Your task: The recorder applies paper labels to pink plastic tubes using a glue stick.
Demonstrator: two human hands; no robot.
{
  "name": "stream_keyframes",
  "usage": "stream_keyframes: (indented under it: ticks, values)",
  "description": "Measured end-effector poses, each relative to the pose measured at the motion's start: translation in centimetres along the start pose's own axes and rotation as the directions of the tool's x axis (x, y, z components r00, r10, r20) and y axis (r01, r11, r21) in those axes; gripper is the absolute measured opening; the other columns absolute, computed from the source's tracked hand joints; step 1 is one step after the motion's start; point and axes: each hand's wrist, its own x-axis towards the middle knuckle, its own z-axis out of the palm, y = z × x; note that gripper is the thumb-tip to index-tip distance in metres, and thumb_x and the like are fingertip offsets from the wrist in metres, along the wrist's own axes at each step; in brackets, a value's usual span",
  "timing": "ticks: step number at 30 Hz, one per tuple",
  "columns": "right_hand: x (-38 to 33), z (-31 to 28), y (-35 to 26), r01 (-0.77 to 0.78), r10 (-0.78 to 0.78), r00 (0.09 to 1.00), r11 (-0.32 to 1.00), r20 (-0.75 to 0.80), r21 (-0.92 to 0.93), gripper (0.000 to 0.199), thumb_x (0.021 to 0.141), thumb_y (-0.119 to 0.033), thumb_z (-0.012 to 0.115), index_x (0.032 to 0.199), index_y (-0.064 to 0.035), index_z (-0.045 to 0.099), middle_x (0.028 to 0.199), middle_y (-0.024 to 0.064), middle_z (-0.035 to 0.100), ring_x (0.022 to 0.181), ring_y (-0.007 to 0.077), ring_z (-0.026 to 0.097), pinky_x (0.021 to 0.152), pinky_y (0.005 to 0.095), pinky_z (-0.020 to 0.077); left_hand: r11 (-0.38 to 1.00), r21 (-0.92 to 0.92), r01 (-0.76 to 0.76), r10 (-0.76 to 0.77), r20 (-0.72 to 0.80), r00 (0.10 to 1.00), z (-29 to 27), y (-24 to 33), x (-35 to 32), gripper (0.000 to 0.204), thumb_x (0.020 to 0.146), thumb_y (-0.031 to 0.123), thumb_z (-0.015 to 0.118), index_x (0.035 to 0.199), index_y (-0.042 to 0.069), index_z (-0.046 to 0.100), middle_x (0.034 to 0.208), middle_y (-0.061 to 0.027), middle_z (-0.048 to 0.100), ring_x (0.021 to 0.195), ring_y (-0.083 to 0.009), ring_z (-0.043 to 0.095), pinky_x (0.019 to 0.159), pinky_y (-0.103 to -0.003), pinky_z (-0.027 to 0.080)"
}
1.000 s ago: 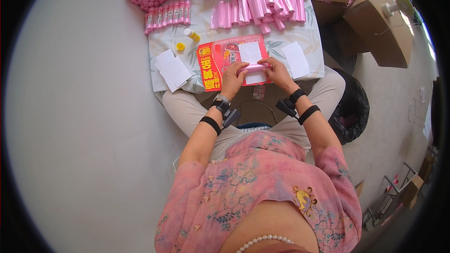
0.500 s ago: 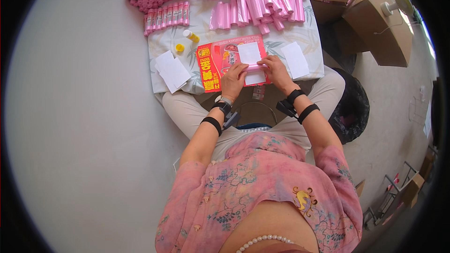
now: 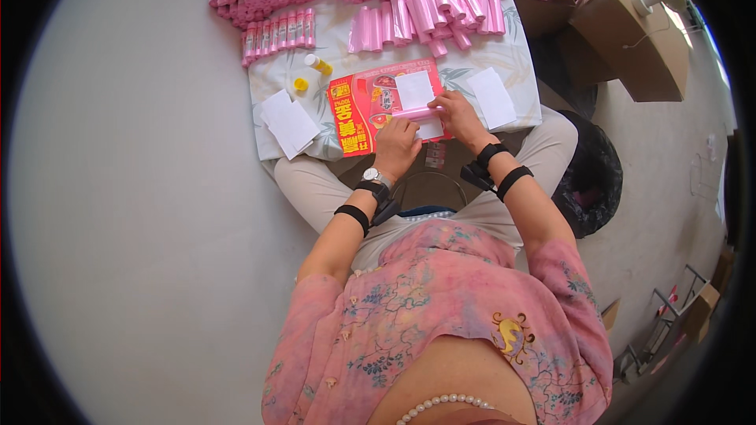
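A pink plastic roll [image 3: 415,112] lies crosswise over a white paper sheet [image 3: 414,90] on a red printed board [image 3: 358,114]. The sheet's near part shows below the roll. My right hand [image 3: 462,120] is closed on the roll's right end. Just below the roll's left part, my left hand [image 3: 398,144] has its fingers curled together by the sheet's near edge; whatever is between the fingertips is hidden. An uncapped glue stick [image 3: 318,64] lies beyond the board, its yellow cap [image 3: 301,84] beside it.
White paper sheets [image 3: 289,122] lie left of the board, with more paper [image 3: 492,97] on its right. Many pink rolls [image 3: 425,12] are piled at the table's far side, some with labels [image 3: 279,35]. Cardboard boxes [image 3: 630,27] and a black bag [image 3: 589,177] stand to the right.
My left hand has left the roll's left end and come down nearer to me, by the sheet's near edge. The right hand still holds the roll, which now shows more of its length.
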Motion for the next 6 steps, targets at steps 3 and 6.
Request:
stream_keyframes:
  ticks: [3,6]
  values:
    - [0.00,0.25,0.17,0.002,-0.002,1.000,1.000,-0.008,-0.006,0.022,0.082,0.002,0.068,0.102,-0.0056,0.072,0.102,0.0136,0.067,0.105,0.0349,0.061,0.093,0.0419,0.0512,0.999,0.025,-0.041,0.040,0.031,0.999,-0.06,-0.09,0.53,0.026,0.075,0.011,0.076,0.097,0.007,0.065,0.094,-0.0097,0.062,0.093,-0.0303,0.062,0.081,-0.043,0.051]
    - [-0.02,0.20,0.13,-0.017,0.017,1.000,1.000,0.006,-0.007,0.020,0.084,0.001,0.067,0.103,-0.0057,0.072,0.103,0.0136,0.067,0.105,0.0352,0.061,0.094,0.0422,0.0509,0.987,0.115,-0.115,0.099,0.134,0.986,-0.21,0.12,1.10,0.027,0.074,0.014,0.078,0.098,0.009,0.067,0.095,-0.0093,0.063,0.096,-0.0301,0.062,0.084,-0.042,0.051]
